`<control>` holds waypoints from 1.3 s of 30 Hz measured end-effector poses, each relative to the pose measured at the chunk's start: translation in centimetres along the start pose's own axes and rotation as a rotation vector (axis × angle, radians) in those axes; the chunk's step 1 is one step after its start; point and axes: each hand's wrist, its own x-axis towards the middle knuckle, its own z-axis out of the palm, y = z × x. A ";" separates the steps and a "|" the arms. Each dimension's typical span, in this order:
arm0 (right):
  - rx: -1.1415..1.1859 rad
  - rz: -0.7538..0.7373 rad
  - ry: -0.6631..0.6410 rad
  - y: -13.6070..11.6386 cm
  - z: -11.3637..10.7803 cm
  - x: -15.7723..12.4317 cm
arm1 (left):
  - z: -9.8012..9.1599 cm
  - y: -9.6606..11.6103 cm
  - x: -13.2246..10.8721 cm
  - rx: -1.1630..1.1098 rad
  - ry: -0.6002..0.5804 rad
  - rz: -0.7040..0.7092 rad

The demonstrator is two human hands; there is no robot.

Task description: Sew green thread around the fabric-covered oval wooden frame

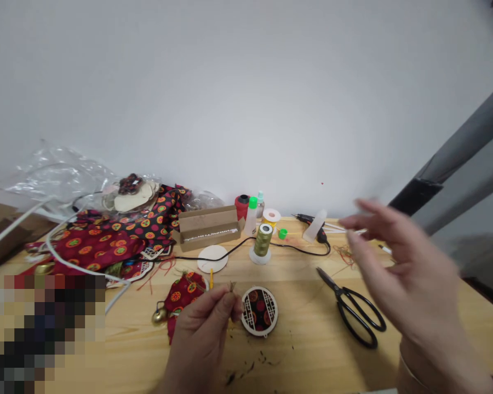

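Meanwhile, the left hand pinches a frayed thread tuft beside a round ornament on the bench; the right hand, open and empty, hovers near scissors. A slack pinch could scatter the strands.

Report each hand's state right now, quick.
Left hand: closed, pinch grip on a small thread tuft.
Right hand: open, empty, in the air above the scissors.
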 end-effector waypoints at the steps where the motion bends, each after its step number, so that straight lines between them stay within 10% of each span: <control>1: -0.074 -0.005 -0.124 0.5 0.1 -0.5 | 0.1 0.0 0.0 -0.013 0.013 -0.009; 6: -0.293 0.024 -0.845 1.5 0.4 -2.4 | -0.3 -0.8 0.3 0.026 0.030 0.001; 10: -0.264 0.073 -0.714 0.6 1.2 -2.6 | -0.6 -1.5 0.4 0.097 0.024 0.004; 15: 0.313 0.250 -0.575 -1.5 4.7 -3.2 | -0.4 -1.6 0.2 0.174 -0.091 -0.028; 22: 0.863 0.630 -0.626 -1.6 8.4 -4.0 | -0.6 -1.8 -0.1 0.288 -0.210 0.001; 39: 0.717 0.519 -0.538 -2.2 8.2 -3.5 | 0.5 -0.5 -0.1 0.435 -0.282 -0.033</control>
